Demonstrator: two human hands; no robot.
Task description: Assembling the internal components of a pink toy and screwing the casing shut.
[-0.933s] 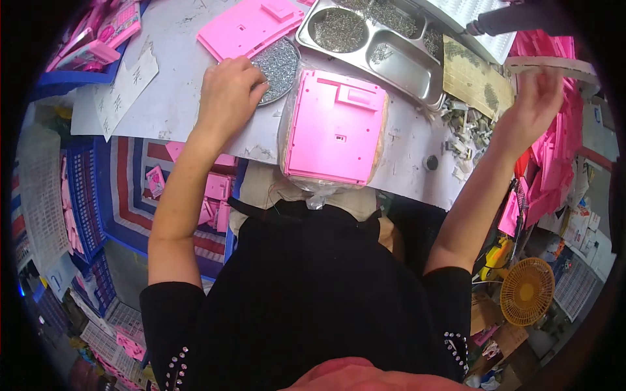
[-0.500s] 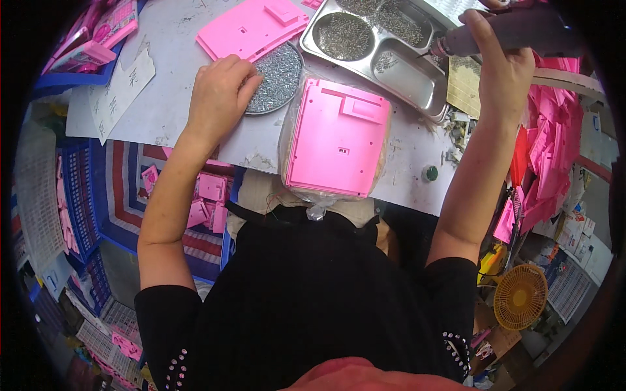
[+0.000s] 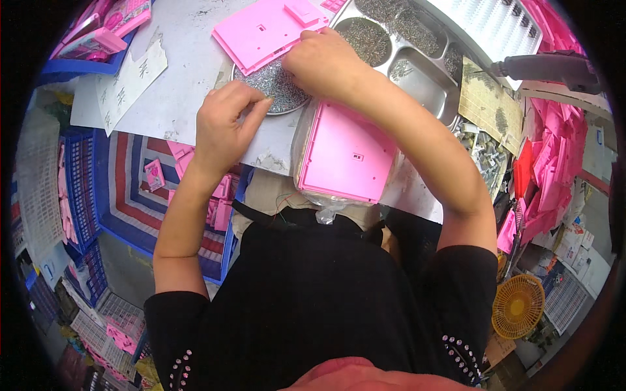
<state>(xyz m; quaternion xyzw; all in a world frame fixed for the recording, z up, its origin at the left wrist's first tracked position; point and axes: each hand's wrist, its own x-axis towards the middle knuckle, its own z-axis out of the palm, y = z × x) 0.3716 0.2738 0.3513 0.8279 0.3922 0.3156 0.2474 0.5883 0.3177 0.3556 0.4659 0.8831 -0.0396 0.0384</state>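
Note:
A round metal dish [image 3: 282, 113] holds many small silvery pieces [image 3: 277, 88]. My left hand [image 3: 225, 124] is at its near left rim, thumb and forefinger pinched together; whatever they hold is too small to make out. Over the dish's right side my right hand [image 3: 326, 62] reaches in with curled fingers, their tips partly hidden. Below the right forearm a flat pink plastic panel [image 3: 345, 156] lies on a plastic-wrapped pad at the table's near edge. Another pink panel [image 3: 261, 36] overlaps the dish's far side. At the right is a dark power screwdriver [image 3: 551, 72], out of my hands.
A steel compartment tray [image 3: 424, 81] with small screws stands beyond the right forearm. Yellowish card [image 3: 486, 107] and loose metal bits [image 3: 479, 150] lie beside it. Pink parts are heaped at the right [image 3: 554, 163]. A striped-lined blue crate [image 3: 120, 189] sits below left.
My right hand has let go of the screwdriver and swung left to the dish. The left hand has drawn slightly nearer to me, off the far pink panel's edge.

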